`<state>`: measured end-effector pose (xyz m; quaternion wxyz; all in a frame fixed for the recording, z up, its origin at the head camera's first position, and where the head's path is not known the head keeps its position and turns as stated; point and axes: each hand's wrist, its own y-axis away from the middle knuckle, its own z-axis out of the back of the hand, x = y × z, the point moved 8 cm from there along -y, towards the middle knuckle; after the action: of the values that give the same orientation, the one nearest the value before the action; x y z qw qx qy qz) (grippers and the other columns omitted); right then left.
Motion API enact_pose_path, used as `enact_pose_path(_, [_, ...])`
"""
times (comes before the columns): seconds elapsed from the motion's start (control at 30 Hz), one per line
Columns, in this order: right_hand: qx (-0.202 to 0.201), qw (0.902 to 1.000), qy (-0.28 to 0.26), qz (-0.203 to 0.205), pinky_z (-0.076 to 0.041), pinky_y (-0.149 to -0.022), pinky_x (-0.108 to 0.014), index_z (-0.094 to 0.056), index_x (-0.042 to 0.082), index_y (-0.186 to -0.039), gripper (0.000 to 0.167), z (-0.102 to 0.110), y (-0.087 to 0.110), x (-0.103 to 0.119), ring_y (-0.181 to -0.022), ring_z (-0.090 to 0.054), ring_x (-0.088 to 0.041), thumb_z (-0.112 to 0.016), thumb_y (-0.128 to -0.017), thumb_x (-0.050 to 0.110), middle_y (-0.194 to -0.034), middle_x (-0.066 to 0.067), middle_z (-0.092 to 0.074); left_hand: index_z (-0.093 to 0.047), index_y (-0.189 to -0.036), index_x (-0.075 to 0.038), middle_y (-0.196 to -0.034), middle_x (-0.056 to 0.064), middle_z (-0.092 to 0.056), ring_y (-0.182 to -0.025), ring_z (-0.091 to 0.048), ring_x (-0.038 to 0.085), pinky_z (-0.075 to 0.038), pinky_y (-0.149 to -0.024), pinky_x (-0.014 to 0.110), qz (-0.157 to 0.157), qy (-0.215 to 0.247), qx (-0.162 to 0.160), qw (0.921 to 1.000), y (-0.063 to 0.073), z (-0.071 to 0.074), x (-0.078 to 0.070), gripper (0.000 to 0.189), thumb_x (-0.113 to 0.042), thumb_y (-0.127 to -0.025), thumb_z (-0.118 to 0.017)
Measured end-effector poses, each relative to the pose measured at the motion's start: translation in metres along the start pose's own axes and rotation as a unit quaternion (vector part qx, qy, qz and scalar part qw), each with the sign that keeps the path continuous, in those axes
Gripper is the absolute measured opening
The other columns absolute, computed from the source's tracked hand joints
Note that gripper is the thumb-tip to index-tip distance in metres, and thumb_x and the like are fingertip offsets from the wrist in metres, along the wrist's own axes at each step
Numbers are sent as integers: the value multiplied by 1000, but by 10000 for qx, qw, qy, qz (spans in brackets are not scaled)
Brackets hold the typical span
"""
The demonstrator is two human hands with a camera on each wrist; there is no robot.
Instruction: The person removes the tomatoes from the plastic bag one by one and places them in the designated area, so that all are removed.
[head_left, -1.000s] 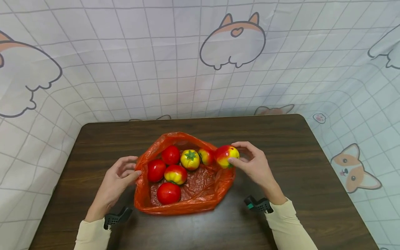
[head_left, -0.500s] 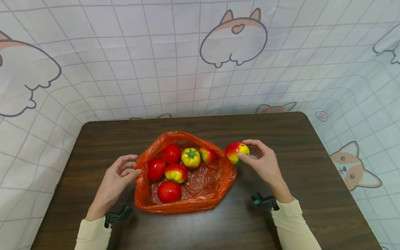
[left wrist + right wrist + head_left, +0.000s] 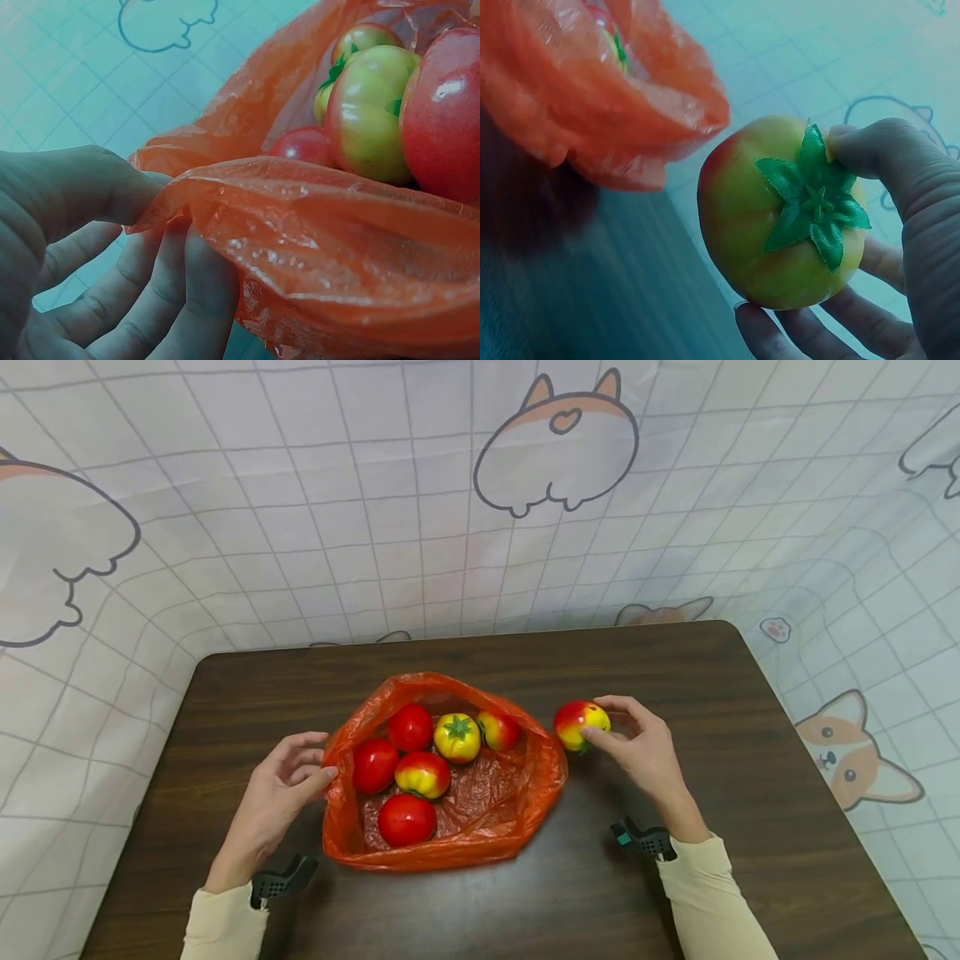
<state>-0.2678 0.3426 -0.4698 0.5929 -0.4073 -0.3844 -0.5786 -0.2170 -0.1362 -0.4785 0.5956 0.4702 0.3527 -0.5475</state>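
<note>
An orange-red plastic bag lies with its mouth wide on the table, several red and yellow toy tomatoes inside it. My left hand pinches the bag's left rim between thumb and fingers; the left wrist view shows the thumb over the folded plastic. Just right of the bag, my right hand grips a red-and-yellow tomato by thumb and fingertips. In the right wrist view this tomato shows a green fabric calyx and stands apart from the bag.
The dark wood table reaches back to a white gridded cloth with cartoon dogs, which also hangs at both sides. A black wrist camera is strapped to each wrist.
My right hand has carried the tomato rightward, from over the bag's right rim to outside the bag. My left hand keeps its hold on the left rim.
</note>
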Motion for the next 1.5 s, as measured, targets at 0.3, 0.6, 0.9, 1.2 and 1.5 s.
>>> enact_pose_path(0.3, [66, 9987, 419, -282, -58, -82, -12, -65, 20, -130, 48, -3, 2, -24, -113, -65, -22, -80, -91, 42, -131, -7, -66, -44, -149, -10, -113, -8, -63, -95, -72, 2, -64, -82, 25, -51, 35, -19, 10000, 0, 0, 2, 59, -25, -98, -72])
enact_pose_path(0.6, [203, 9976, 625, -204, -55, -83, -9, -63, 16, -133, 48, -8, 4, -35, -119, -67, -32, -79, -92, 38, -136, -11, -64, -44, -148, -11, -114, -7, -64, -95, -72, 3, -64, -82, 25, -99, 49, -4, 9999, -1, 1, 4, 59, -25, -98, -72])
enact_pose_path(0.9, [265, 9957, 872, -140, -59, -89, -16, -64, 17, -133, 49, -13, 2, -42, -122, -67, -30, -79, -91, 39, -136, -10, -65, -43, -149, -12, -113, -7, -62, -96, -72, 3, -64, -83, 26, -79, -16, 5, 10000, -1, 1, 4, 59, -26, -99, -71])
enact_pose_path(1.2, [195, 9949, 993, -6, -51, -82, -6, -63, 16, -132, 49, -11, 3, -40, -117, -67, -30, -80, -91, 36, -134, -10, -66, -43, -151, -13, -115, -7, -63, -98, -71, 1, -64, -84, 27, -42, -81, 1, 10000, -1, 2, 3, 61, -27, -99, -71])
enact_pose_path(1.5, [162, 9946, 1021, 100, -52, -83, -5, -64, 15, -131, 48, -9, 3, -39, -114, -69, -29, -81, -91, 34, -131, -10, -67, -43, -151, -13, -116, -7, -62, -98, -71, 1, -64, -84, 24, -17, -120, -11, 9999, 0, 1, 4, 61, -28, -99, -71])
